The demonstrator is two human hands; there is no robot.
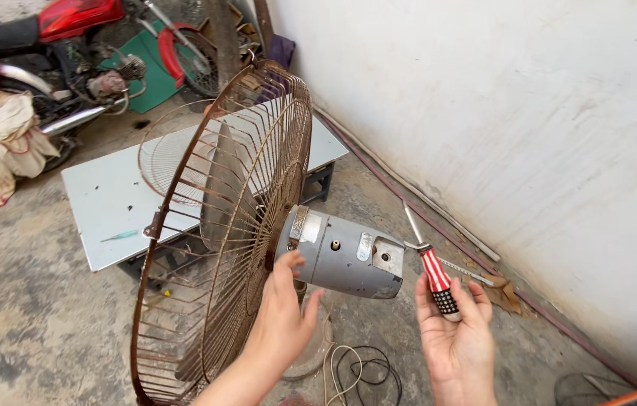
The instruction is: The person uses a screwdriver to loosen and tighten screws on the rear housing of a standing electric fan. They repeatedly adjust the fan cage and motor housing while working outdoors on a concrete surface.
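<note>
Fan motor housing [344,259] — grey, barrel-shaped, held in mid-air at centre, joined at its front to the rusty wire guard [220,225] that still encloses the blade [220,188]. Rear cover plate [387,257] in place, a bare screw hole showing on the side; whether any screws are already out cannot be told. Guard unopened, blade still mounted, motor shell unopened: judged an early stage, with most of the dismantling left.

Left hand [282,316] under the front of the housing, fingers spread and cupped against the grey shell, steadying it. Right hand [457,331] just right of the housing, palm up, fingers loosely curled around the red-and-white striped handle of a screwdriver [431,263]; shaft pointing up and away, tip clear of the housing.

Below the hands, a round fan base [314,353] on the concrete floor [33,316], with a coil of pale and black cable [360,368] beside it. Behind the guard, a low table [108,203] bearing a second, lighter wire guard [164,154] and a small greenish tool [119,236] — otherwise nothing contained; no box, tray or bin visible. Farther back, a red motorcycle [55,45] draped with cloth; at right, a whitewashed wall [521,113] with pipes along its foot.
</note>
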